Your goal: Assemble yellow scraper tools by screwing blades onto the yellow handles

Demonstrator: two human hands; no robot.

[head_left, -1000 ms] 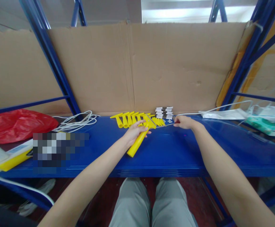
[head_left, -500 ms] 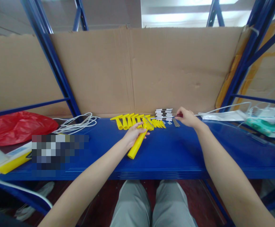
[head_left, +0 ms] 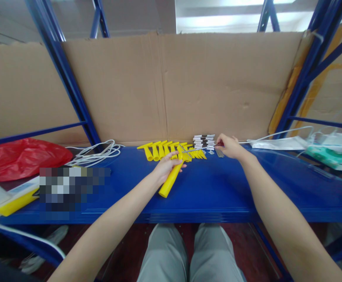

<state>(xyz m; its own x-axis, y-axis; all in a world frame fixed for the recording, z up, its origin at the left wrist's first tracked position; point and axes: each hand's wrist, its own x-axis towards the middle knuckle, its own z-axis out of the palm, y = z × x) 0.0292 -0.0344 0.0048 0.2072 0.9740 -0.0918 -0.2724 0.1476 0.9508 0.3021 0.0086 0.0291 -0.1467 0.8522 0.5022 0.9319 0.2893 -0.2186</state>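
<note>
My left hand [head_left: 165,167] is closed around a yellow plastic scraper handle [head_left: 171,182], its round hollow-looking end pointing toward me and its head away. In my right hand [head_left: 228,145] is a screwdriver [head_left: 201,149] with a long thin metal shaft. The shaft runs leftward to the head of the scraper; whether its tip sits in a screw is too small to tell. Behind my left hand stands a row of yellow T-shaped handles [head_left: 156,152]. Small yellow pieces [head_left: 201,154] lie right of the scraper, beside tiny metal screws [head_left: 211,152].
Stacked white-and-dark packets [head_left: 203,140] and grey metal blades [head_left: 219,153] lie near my right hand. A cardboard sheet [head_left: 218,86] backs the blue table [head_left: 212,192]. Coiled white cable [head_left: 99,154] and a red bag [head_left: 26,158] are left; a green pack [head_left: 325,156] is right.
My right hand has tilted and lowered the screwdriver slightly, bringing its shaft down to the scraper's head. My left hand and the scraper handle have hardly moved.
</note>
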